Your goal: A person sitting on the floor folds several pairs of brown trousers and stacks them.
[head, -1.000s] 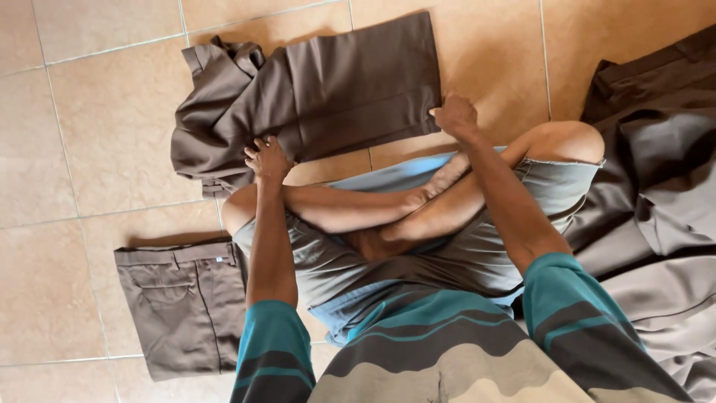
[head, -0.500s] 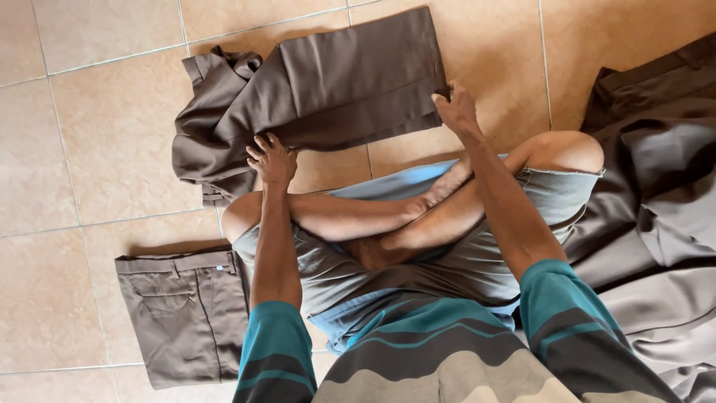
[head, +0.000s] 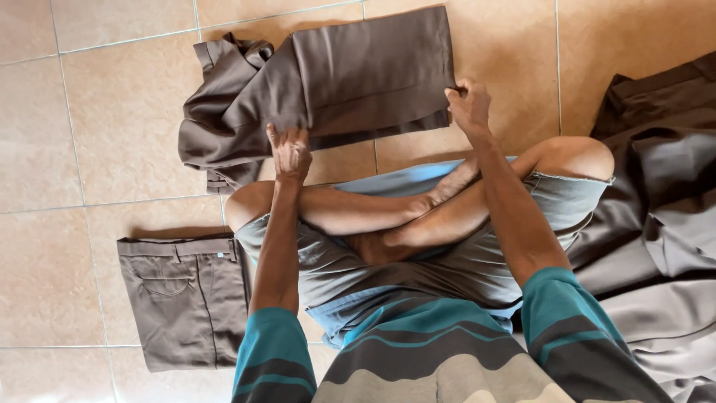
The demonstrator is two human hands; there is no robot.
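At the bottom of the frame a person sits cross-legged on a tan tiled floor [head: 89,134] with pale grout lines. A folded pair of brown trousers [head: 183,298] lies at lower left, and a heap of brown cloth [head: 656,216] fills the right edge. Higher up, the left hand [head: 289,149] presses down with fingers spread on another pair of brown trousers [head: 335,82], while the right hand [head: 470,106] pinches its right-hand corner. These trousers lie across the upper centre, bunched at their left end.
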